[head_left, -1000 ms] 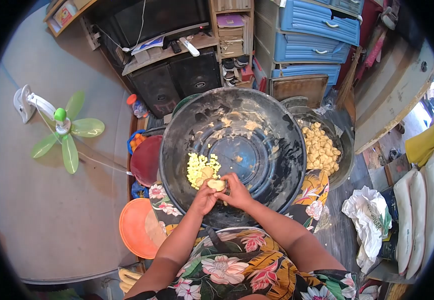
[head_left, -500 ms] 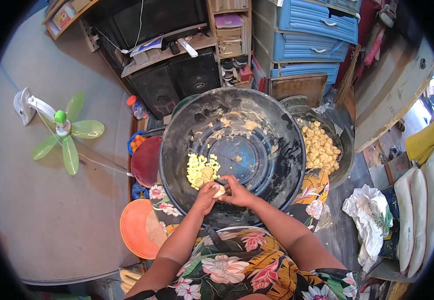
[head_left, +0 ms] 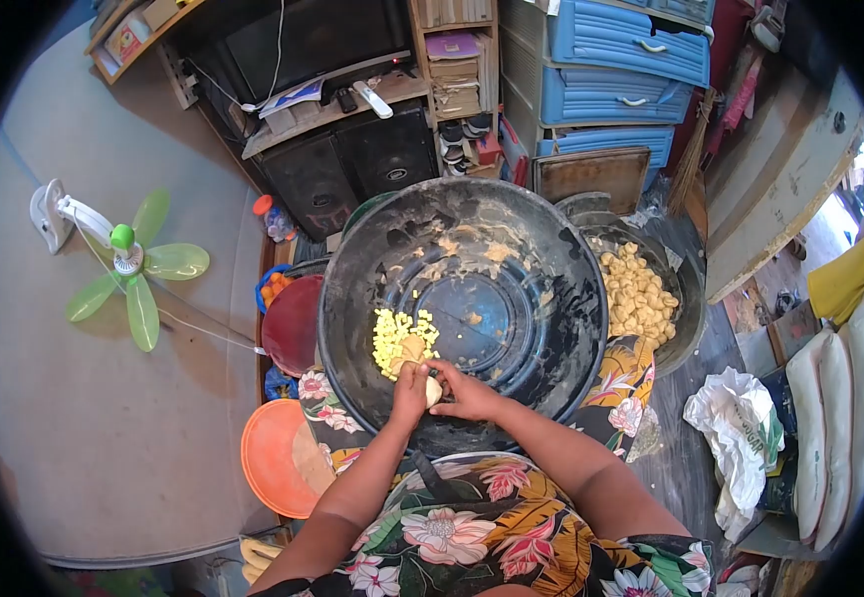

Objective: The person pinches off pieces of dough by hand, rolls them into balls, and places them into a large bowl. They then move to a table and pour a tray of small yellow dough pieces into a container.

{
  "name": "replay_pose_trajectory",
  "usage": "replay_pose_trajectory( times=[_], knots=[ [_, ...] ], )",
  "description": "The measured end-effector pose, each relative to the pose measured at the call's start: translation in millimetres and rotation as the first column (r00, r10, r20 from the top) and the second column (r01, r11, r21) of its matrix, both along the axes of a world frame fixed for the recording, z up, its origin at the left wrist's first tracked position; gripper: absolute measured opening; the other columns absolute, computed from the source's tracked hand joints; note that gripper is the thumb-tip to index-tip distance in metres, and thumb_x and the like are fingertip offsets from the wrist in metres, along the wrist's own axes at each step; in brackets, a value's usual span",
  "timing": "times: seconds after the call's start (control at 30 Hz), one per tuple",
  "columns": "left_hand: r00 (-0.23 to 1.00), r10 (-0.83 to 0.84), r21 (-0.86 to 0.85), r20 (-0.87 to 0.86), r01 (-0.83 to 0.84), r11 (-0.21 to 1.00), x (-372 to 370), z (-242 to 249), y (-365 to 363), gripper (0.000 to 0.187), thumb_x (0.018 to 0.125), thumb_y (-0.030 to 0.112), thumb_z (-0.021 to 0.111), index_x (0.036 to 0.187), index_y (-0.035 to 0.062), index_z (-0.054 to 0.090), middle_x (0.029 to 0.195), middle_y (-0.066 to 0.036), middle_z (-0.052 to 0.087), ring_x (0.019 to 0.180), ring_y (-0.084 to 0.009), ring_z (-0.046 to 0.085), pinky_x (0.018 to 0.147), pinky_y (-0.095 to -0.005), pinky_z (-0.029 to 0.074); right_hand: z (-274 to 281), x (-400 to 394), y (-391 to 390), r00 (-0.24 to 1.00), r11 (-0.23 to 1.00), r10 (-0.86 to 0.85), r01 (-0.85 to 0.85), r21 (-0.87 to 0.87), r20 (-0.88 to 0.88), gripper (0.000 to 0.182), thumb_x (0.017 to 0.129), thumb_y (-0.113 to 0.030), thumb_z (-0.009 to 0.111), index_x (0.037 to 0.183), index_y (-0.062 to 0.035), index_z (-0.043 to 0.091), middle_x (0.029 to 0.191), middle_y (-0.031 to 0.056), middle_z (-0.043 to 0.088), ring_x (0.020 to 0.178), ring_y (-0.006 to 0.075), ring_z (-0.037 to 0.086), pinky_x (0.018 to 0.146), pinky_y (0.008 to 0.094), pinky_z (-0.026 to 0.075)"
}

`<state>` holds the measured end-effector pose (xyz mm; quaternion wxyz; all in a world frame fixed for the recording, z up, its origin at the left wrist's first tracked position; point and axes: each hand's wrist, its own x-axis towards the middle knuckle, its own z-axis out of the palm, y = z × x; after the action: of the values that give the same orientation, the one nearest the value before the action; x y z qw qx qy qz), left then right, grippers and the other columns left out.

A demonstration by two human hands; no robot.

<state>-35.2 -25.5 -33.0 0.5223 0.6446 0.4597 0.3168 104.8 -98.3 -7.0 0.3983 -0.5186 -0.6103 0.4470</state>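
A large black basin (head_left: pixel 541 383) rests across my lap, its inside smeared with dried dough. Over its near left part, my left hand (head_left: pixel 412 393) and my right hand (head_left: pixel 464 395) meet around a small pale dough ball (head_left: pixel 433 391). Fingers of both hands are closed on it. Just beyond my left hand lies a heap of small yellow cubes (head_left: pixel 402 333), with a tan dough piece (head_left: pixel 411 348) among them. To the right, a second dark basin (head_left: pixel 693 328) contains many shaped dough pieces (head_left: pixel 639 289).
An orange lid or plate (head_left: pixel 268 448) and a dark red one (head_left: pixel 293 323) are on my left. A green fan (head_left: pixel 138 261) is mounted farther left. Blue drawers (head_left: pixel 621 95) and black speakers (head_left: pixel 387 149) stand ahead. A white sack (head_left: pixel 736 433) lies at right.
Both hands have turned slightly around the dough ball, which now sits a little lower and shows more between them. The yellow cubes and the basins look the same.
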Motion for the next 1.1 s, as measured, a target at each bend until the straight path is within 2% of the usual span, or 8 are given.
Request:
replay_pose_trajectory(
  times=[0.33,0.5,0.73,0.83,0.9,0.93,1.03,1.1],
  knots=[
    [0.977,-0.175,-0.048,0.121,0.181,0.982,5.9,-4.8,-6.7,0.024,0.093,0.028,0.044,0.106,0.0074,0.043,0.092,-0.008,0.051,0.082,-0.0133,0.049,0.07,-0.0294,0.043,-7.4,-0.3,2.5,0.988,0.979,-0.129,0.114,0.168,0.08,0.069,0.069,-0.01,0.069,0.128,-0.0092,0.033,0.101,0.0128,0.054,0.093,0.0246,0.055,0.079,0.0313,0.044],
    [0.952,0.0,-0.489,0.308,0.158,0.858,4.8,6.3,1.3,0.029,0.093,0.034,0.041,0.11,0.0105,0.044,0.092,-0.003,0.049,0.081,-0.0125,0.05,0.068,-0.0267,0.044,-9.5,34.1,13.9,0.938,0.933,-0.343,0.345,0.097,-0.043,0.036,0.069,-0.008,0.063,0.105,-0.0066,0.058,0.102,0.0129,0.055,0.097,0.0272,0.054,0.085,0.0345,0.042],
    [0.979,0.135,-0.466,0.15,-0.051,0.884,-5.1,2.4,10.8,0.017,0.09,0.024,0.049,0.101,0.0103,0.046,0.09,-0.002,0.05,0.076,-0.0108,0.051,0.063,-0.0243,0.045,43.9,152.5,-7.9,0.257,0.583,-0.433,0.811,-0.051,-0.864,0.036,0.076,0.005,0.051,0.11,-0.0071,0.049,0.102,0.0075,0.056,0.089,0.019,0.058,0.072,0.0312,0.052],
    [0.968,0.201,-0.433,0.149,-0.119,0.893,-6.1,0.3,16.0,0.016,0.088,0.018,0.05,0.101,0.0103,0.045,0.089,-0.002,0.05,0.074,-0.0093,0.05,0.062,-0.0231,0.044,53.9,182.9,-30.5,0.007,0.397,-0.214,0.914,-0.08,-0.977,0.062,0.086,-0.008,0.051,0.135,-0.0117,0.012,0.111,0.0143,0.05,0.094,0.0236,0.055,0.085,0.0367,0.048],
    [0.967,0.233,-0.404,0.104,-0.173,0.898,-5.1,-8.0,25.7,0.016,0.085,0.01,0.051,0.1,0.0085,0.049,0.089,-0.002,0.049,0.074,-0.0099,0.049,0.061,-0.023,0.043,51.4,184.5,-33.1,-0.01,0.383,-0.361,0.91,-0.158,-0.932,0.056,0.083,-0.006,0.053,0.131,-0.0102,0.024,0.108,0.0134,0.051,0.099,0.0222,0.053,0.083,0.0335,0.047],
    [0.987,0.162,-0.189,0.0,-0.159,0.969,-6.8,-19.3,36.2,0.017,0.083,0.008,0.052,0.099,0.007,0.051,0.089,-0.004,0.049,0.075,-0.0119,0.049,0.063,-0.0243,0.043,45.3,181.1,-30.8,-0.012,0.379,-0.366,0.911,-0.161,-0.931,0.056,0.083,-0.006,0.053,0.131,-0.0102,0.024,0.108,0.0134,0.051,0.099,0.0222,0.053,0.083,0.0335,0.047],
    [0.961,0.059,0.161,-0.27,-0.015,0.987,-2.3,-7.0,49.8,0.025,0.076,-0.002,0.05,0.1,0.0035,0.056,0.1,-0.013,0.052,0.092,-0.0272,0.052,0.082,-0.0326,0.043,1.6,151.1,-5.1,0.65,0.688,-0.682,0.726,0.008,-0.336,0.031,0.074,-0.003,0.059,0.104,-0.0079,0.053,0.101,0.0087,0.056,0.088,0.0179,0.054,0.076,0.0277,0.044],
    [0.905,-0.064,0.488,-0.42,0.285,0.825,-5.9,-23.7,68.4,0.029,0.073,-0.004,0.047,0.099,0.0038,0.057,0.112,-0.015,0.05,0.101,-0.0319,0.049,0.085,-0.0358,0.042,-23.5,110.8,4.9,0.89,0.889,-0.453,0.456,-0.048,0.057,0.029,0.073,-0.006,0.061,0.101,-0.0077,0.058,0.087,0.0037,0.06,0.077,0.0173,0.057,0.071,0.0282,0.046]
  ],
)
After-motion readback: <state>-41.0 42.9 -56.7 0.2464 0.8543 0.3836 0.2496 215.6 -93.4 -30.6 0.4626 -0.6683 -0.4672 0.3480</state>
